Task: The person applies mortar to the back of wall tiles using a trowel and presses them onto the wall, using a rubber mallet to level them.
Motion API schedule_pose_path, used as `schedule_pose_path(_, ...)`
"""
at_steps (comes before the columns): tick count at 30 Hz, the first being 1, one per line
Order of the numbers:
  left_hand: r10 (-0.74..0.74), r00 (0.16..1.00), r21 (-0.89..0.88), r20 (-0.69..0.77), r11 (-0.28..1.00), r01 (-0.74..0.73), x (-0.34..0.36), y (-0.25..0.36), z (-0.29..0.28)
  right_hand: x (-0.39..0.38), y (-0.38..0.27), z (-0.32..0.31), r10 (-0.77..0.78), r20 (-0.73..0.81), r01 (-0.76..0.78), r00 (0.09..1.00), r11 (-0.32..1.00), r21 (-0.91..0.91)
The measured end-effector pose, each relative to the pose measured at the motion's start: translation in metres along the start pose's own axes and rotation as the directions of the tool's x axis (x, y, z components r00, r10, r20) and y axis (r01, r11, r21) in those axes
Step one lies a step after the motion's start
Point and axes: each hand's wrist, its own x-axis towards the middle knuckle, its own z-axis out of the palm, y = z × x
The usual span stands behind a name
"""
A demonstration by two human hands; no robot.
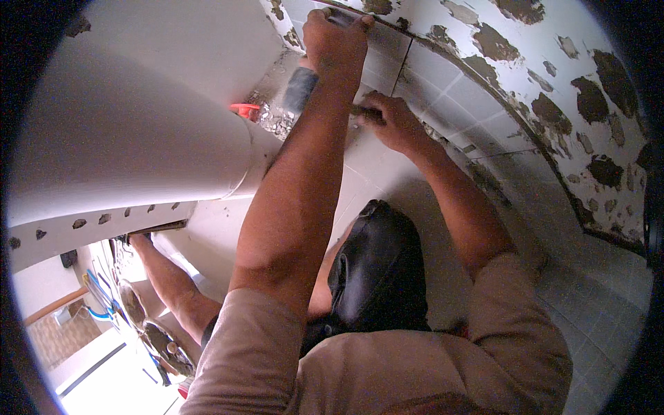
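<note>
High up at the tiled wall (470, 97), my left hand (335, 45) is closed around a flat grey piece (339, 16) beside the dark upper edge of the tiles; my fingers cover most of it, so its kind is unclear. Lower and to the right, my right hand (395, 124) grips the dark handle of a hammer. Its blocky grey head (300, 90) shows on the other side of my left forearm, which hides the middle of the handle. The hammer head is apart from my left hand.
Broken rubble (277, 119) and a red object (245, 111) lie in the corner beside a thick white pipe-like form (242, 155). Above the tiles, the white wall (553, 76) has rough brown patches. Cables and clutter (149, 325) are at lower left, near my outstretched leg (173, 283).
</note>
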Motion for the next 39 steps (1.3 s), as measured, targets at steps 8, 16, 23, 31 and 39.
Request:
schedule_pose_path(8,-0.048,0.998,0.054,-0.027,0.997,0.049,-0.001,0.013,0.005,-0.041,0.005,-0.053,0.072,-0.017,-0.071,0.997,0.997,0.025)
schedule_pose_path(16,-0.107,0.993,0.07,0.043,0.992,0.104,-0.001,0.02,0.003,-0.063,0.004,-0.066,0.168,-0.098,-0.176,0.981,0.981,-0.084)
schedule_pose_path(23,0.122,0.968,-0.033,0.221,0.993,-0.118,-0.088,-0.018,-0.008,-0.19,0.009,-0.052,0.222,-0.204,-0.268,0.953,0.934,-0.237)
schedule_pose_path(31,-0.21,0.848,-0.046,0.486,0.963,0.265,-0.274,-0.044,-0.156,-0.374,-0.003,-0.1,0.629,-0.204,-0.629,0.75,0.581,-0.517)
schedule_pose_path(39,-0.272,0.766,0.072,0.582,0.956,0.285,-0.339,-0.05,-0.256,-0.467,0.035,-0.13,0.391,-0.221,-0.417,0.893,0.54,-0.731)
